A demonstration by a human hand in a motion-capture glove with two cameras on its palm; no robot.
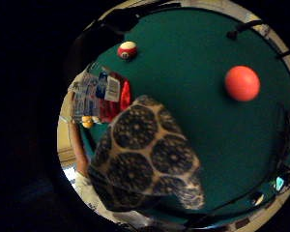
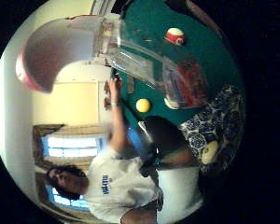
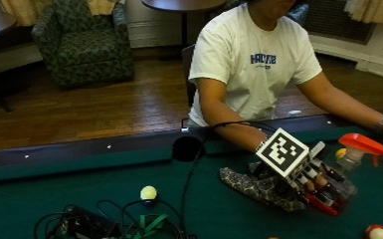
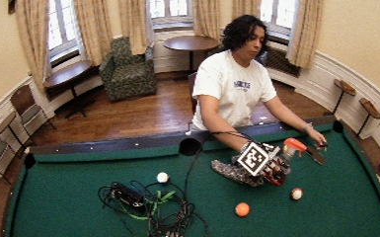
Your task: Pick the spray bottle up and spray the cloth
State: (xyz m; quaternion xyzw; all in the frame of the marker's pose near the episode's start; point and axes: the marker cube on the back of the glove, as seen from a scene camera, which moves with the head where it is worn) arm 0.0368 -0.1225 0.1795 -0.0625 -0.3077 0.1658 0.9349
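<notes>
Above the patterned cloth (image 3: pixel 260 186), near the person's edge of the green worktop (image 3: pixel 78 194), the gloved right hand (image 3: pixel 303 177) has its fingers curled round the body of the spray bottle (image 3: pixel 340 179). The bottle appears lifted and tilted, its orange-red trigger head (image 3: pixel 363 144) uppermost and pointing away from the cloth toward the bare left hand (image 4: pixel 318 140), which rests flat by the rail. In the thumb-side palm view the clear body and red label fill the space next to the palm, so the bottle sits deep in the grasp.

To spray well, I judge the nozzle has to be swung round until it faces the cloth, which lies crumpled just beside and partly under the hand. A finger also needs to reach the trigger; whether one is on it now cannot be told. Keeping the bottle a little above the fabric should let the mist spread rather than soak one spot.

Room is generous: open felt stretches away from the person, with an orange ball (image 4: pixel 242 209) and a striped ball (image 4: pixel 296 193) well apart from the cloth. A tangle of cables (image 4: pixel 143 202) and a white ball (image 4: pixel 163 177) lie farther off on the right-hand side. The padded rail (image 4: pixel 110 144) and a corner pocket (image 4: pixel 189 146) are near behind the wrist, so drawing the elbow back is the cramped direction.
</notes>
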